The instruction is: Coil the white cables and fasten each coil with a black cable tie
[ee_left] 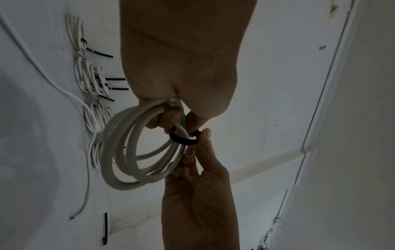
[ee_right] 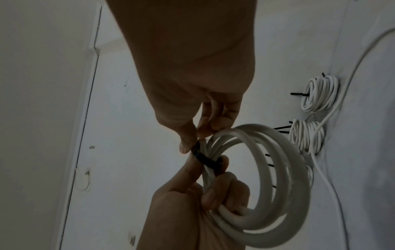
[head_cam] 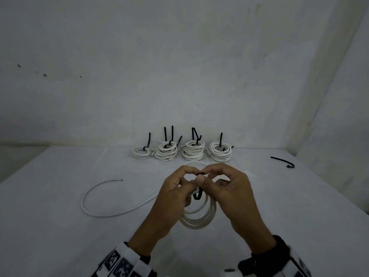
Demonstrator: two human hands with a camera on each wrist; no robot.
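Above the white table (head_cam: 60,226), left hand (head_cam: 171,198) grips the white cable coil (head_cam: 201,216); right hand (head_cam: 233,194) pinches the black cable tie (head_cam: 197,194) looped round its strands

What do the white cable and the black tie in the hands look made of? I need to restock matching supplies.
White cable coil: seemingly smooth plastic-sheathed wire, faintly glossy, springing into round loops. Black cable tie: matte, flexible strip, probably nylon, bent round the bundle; texture too dim to confirm.

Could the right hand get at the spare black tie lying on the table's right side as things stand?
Probably not yet: the right hand pinches the black tie around the held coil. The bare table leaves the way to the spare tie free.
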